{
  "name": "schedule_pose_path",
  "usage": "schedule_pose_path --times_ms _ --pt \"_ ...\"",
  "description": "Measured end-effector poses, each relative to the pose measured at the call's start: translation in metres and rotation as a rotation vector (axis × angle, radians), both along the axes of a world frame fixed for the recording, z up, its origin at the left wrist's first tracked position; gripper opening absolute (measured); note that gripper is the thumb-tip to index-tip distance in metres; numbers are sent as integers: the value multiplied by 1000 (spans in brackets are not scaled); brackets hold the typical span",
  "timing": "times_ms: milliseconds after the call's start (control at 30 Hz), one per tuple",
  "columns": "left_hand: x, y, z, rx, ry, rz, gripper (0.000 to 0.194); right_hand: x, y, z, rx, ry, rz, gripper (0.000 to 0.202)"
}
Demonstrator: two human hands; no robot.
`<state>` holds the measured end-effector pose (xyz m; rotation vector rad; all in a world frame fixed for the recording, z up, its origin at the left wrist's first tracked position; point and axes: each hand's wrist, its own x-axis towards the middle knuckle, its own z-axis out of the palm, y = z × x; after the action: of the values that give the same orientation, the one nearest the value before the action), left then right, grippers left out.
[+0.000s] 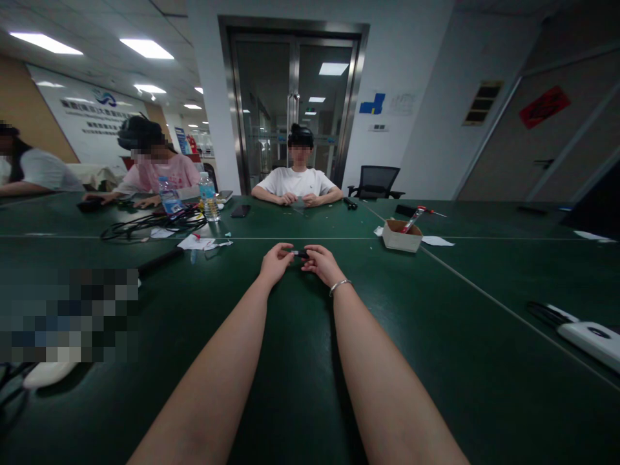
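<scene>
Both my arms reach out over the green table [300, 361]. Between my hands is a small black stick with a silver end [301, 254], which looks like a USB flash drive. The fingertips of my left hand [276, 265] pinch its silver end. My right hand [321, 263], with a silver bracelet [340, 286] at the wrist, grips the black body between thumb and fingers. My fingers partly cover the stick, and it is too small to make out finer detail.
A small cardboard box [402, 240] holding a red-and-clear tool stands ahead on the right. Left of my hands are paper scraps [198, 243], black cables [145, 223] and two water bottles [209, 199]. A white device [591, 339] lies far right. People sit across and to the left.
</scene>
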<state>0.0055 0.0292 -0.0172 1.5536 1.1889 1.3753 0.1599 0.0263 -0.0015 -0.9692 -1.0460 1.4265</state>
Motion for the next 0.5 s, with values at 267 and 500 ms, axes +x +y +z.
schedule_pose_path --times_ms 267,500 --pt "-1 2 -2 14 19 -16 23 0 -1 1 5 16 -13 9" --pt "-2 0 1 24 16 3 23 -1 -3 4 2 27 -17 9"
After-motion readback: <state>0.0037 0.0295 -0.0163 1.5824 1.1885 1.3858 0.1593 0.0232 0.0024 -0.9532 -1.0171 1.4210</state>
